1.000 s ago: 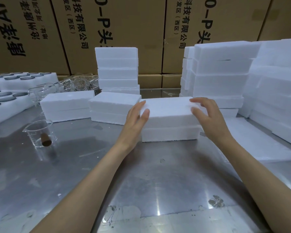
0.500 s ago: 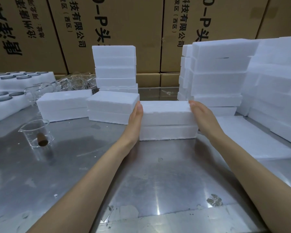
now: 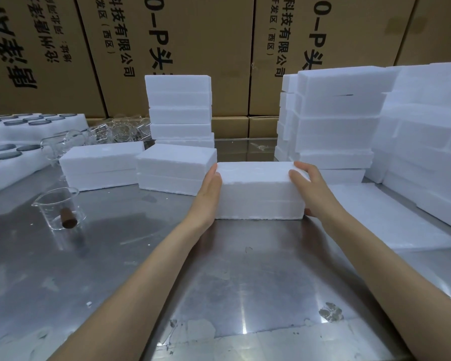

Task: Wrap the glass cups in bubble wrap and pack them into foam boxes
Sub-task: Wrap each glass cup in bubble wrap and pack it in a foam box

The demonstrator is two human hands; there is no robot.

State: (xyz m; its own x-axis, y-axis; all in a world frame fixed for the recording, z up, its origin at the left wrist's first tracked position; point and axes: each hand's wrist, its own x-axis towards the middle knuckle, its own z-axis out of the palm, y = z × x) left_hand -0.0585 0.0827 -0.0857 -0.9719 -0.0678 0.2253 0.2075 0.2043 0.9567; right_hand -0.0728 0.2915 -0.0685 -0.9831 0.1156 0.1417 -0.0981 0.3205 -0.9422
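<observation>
Foam box: a closed white foam box (image 3: 258, 190) stands on the steel desk (image 3: 219, 282), at the middle, its long side toward the camera.
Left hand: the left hand (image 3: 209, 188) lies flat against the box's left end, fingers straight and together, pressing inward.
Right hand: the right hand (image 3: 310, 190) holds the right end, fingers laid over the top corner and the thumb low by the bottom edge.
Left edge of box: a second closed box (image 3: 176, 168) sits just beside it, its near corner close to the left hand's fingertips; a third box (image 3: 102, 168) lies further left.
Right edge of box: a flat foam sheet (image 3: 380, 220) lies on the desk under and past the right wrist.
Behind: a stack of foam boxes (image 3: 179, 110) stands at the back centre; a taller stack (image 3: 336, 118) rises back right, and a wall of foam (image 3: 427, 131) fills the far right.
Open room: the bare desk stretches toward the camera between the forearms; a narrow lane of desk shows behind the box between the two stacks.
Left side: a glass beaker (image 3: 60, 208) with a brown stopper inside stands well apart; foam trays with round holes (image 3: 8, 155) and loose glassware (image 3: 115, 132) lie beyond.
Backdrop: printed cardboard cartons (image 3: 193, 48).
</observation>
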